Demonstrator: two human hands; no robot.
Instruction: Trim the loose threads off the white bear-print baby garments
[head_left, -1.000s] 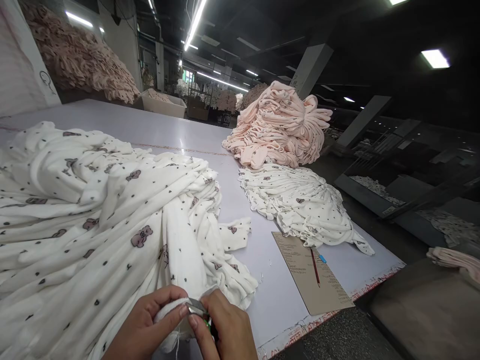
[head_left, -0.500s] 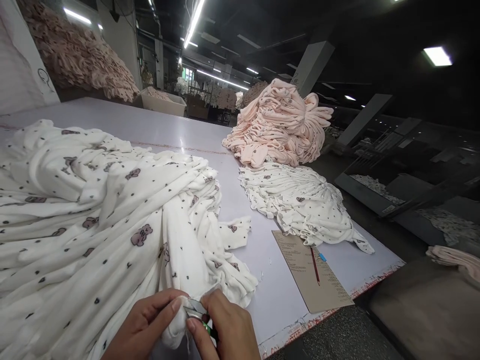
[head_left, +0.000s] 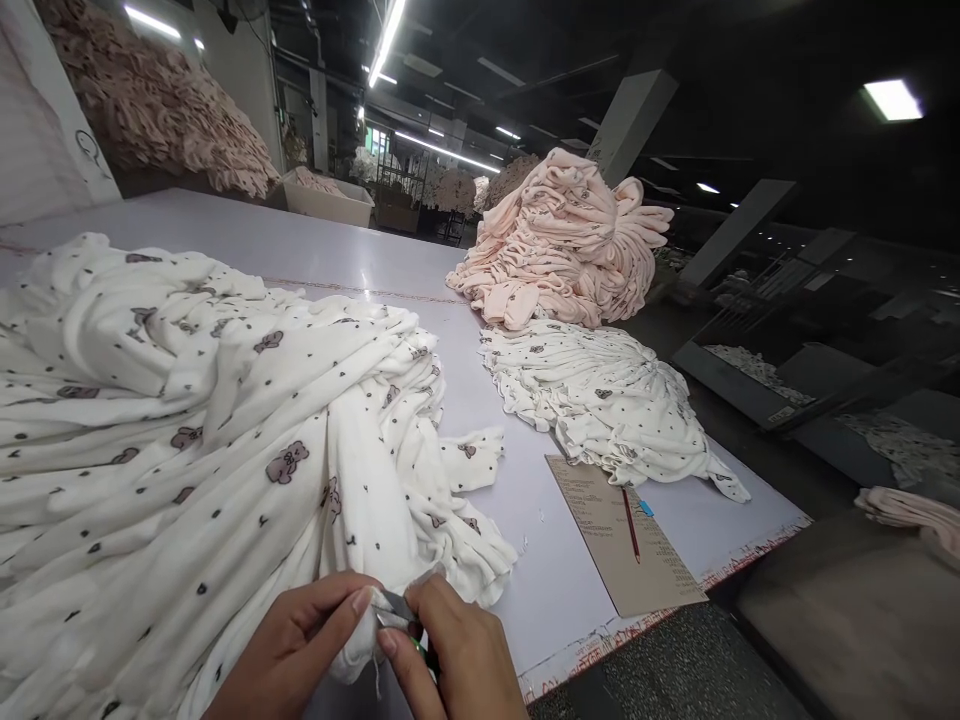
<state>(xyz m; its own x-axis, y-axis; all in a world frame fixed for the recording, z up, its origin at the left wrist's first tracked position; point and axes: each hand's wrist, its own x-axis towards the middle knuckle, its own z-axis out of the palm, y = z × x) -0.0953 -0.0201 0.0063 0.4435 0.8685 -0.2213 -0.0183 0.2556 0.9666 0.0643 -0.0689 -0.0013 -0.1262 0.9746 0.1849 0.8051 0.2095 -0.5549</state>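
At the bottom middle, my left hand [head_left: 300, 645] pinches an edge of white fleecy fabric printed with brown bears and small dark marks. That fabric belongs to a large heap of cloth [head_left: 247, 490] spread over the left of the table. My right hand [head_left: 461, 645] is closed around thread snips [head_left: 397, 612] with metal blades and a bit of green near the handle. The blades lie against the fabric edge, right beside my left fingertips. Most of the handle is hidden by my right hand. A loose thread hangs below the pinched edge.
On the table [head_left: 480, 390] lie a second white printed pile [head_left: 600, 400] and a pink pile [head_left: 562, 240] behind it. A brown card [head_left: 600, 540] holds a dark red pencil [head_left: 630, 525] near the right edge. Further back stands a white bin [head_left: 328, 203].
The snips' blades, spread apart before, now look closer together at the fabric edge. Both hands stay in nearly the same place; the view has shifted slightly.
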